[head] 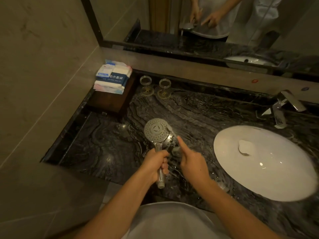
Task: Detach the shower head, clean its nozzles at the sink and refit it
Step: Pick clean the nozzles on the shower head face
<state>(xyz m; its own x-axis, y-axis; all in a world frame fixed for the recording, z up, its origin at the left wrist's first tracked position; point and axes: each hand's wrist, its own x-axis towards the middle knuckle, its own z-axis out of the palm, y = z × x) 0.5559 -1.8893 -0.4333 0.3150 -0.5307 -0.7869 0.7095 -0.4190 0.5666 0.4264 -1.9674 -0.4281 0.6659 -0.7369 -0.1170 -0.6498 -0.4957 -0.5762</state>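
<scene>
- The shower head (157, 130) is detached and held above the dark marble counter (107, 145), well to the left of the white sink basin (269, 169), not over it.
- Its long axis runs from the handle end near the person's body away towards the mirror (215, 31), with the round nozzle face tilted up.
- The left hand (155, 163) is wrapped round the chrome handle, fingers curled tight.
- The right hand (191, 161) lies just right of the head, forefinger stretched out along a pale brush-like tool (172, 133) whose tip touches the face's right edge; the tool is blurred, so I cannot name it surely.
- The right hand is the nearer to the nozzles and to the sink basin.
- The face looks grey, dotted with rings of small holes; the back is shiny chrome.
</scene>
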